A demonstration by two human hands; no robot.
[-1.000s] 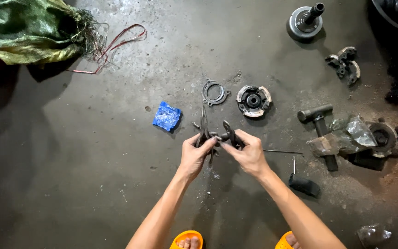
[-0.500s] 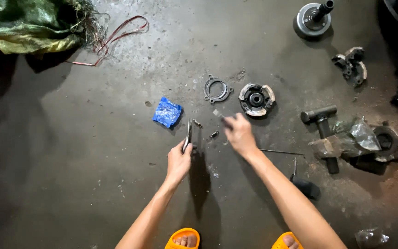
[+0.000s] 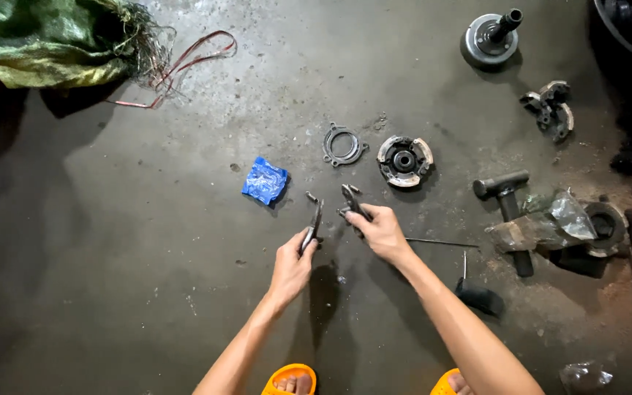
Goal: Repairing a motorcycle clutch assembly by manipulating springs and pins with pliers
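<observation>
Left hand (image 3: 292, 265) fingers grip one upright pliers handle (image 3: 313, 225); right hand (image 3: 380, 230) grips the other (image 3: 352, 202), both below the clutch assembly (image 3: 404, 161).

Each hand, left hand (image 3: 292, 265) and right hand (image 3: 380, 230), grips a dark metal piece (image 3: 314, 223) above the concrete floor (image 3: 148, 241).

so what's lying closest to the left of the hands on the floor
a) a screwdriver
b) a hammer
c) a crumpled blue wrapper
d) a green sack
c: the crumpled blue wrapper lies on the floor just up and left of the left hand, while the green sack sits far off in the top corner and the hammer lies out to the right of the right hand.
</observation>
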